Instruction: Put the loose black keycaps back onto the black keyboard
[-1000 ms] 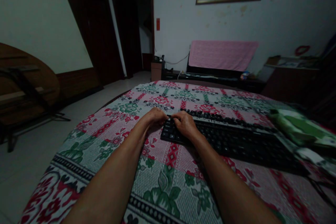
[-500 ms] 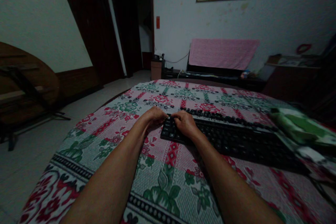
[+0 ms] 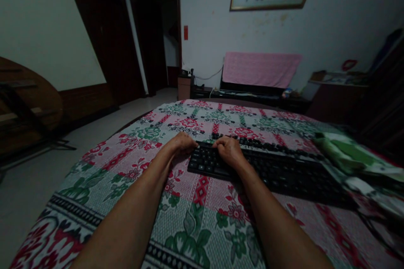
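Note:
A black keyboard [image 3: 271, 170] lies on a round table under a red and green floral cloth [image 3: 195, 218]. My left hand [image 3: 180, 143] is closed, its curled fingertips against the keyboard's far left corner. My right hand [image 3: 230, 151] rests on the keys near the left end, with its fingers bent down over the far edge; what they pinch is hidden. A row of small black pieces [image 3: 277, 147] lies on the cloth just behind the keyboard.
Green and white folded fabric [image 3: 344, 155] lies on the table at the right, past the keyboard. A dark wooden folded table [image 3: 25, 105] leans at the left. At the far wall a low cabinet holds something under a pink cloth [image 3: 260, 69], beside a dark doorway [image 3: 154, 38].
My hands, almost touching at the keyboard's left corner before, are now a little apart, the right one further along the keys. The view has shifted slightly.

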`<state>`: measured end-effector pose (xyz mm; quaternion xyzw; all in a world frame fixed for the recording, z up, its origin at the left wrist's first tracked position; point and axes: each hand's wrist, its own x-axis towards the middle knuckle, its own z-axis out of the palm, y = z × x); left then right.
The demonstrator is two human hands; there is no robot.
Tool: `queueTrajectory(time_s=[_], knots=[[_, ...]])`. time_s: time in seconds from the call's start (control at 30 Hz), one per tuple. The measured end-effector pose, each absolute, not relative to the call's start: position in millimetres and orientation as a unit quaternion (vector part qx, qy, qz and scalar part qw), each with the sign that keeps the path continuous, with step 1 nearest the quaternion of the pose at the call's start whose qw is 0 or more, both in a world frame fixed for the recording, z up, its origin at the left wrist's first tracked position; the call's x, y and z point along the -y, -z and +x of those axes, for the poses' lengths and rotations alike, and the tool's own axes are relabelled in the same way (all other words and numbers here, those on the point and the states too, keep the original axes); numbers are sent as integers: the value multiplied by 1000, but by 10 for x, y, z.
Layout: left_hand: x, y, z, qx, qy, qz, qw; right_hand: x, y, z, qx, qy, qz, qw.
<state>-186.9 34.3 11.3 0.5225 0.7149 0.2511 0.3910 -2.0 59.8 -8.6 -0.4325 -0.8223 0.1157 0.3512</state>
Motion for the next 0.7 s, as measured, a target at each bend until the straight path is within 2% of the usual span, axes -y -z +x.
queueTrajectory(time_s=[0.33, 0.7], knots=[[-391, -83, -1887, -723, -247, 517, 386, -660, 121, 253, 773, -79, -519, 355], [-342, -142, -1840, -732, -241, 508, 385, -471, 127, -131, 877, -57, -378, 291]])
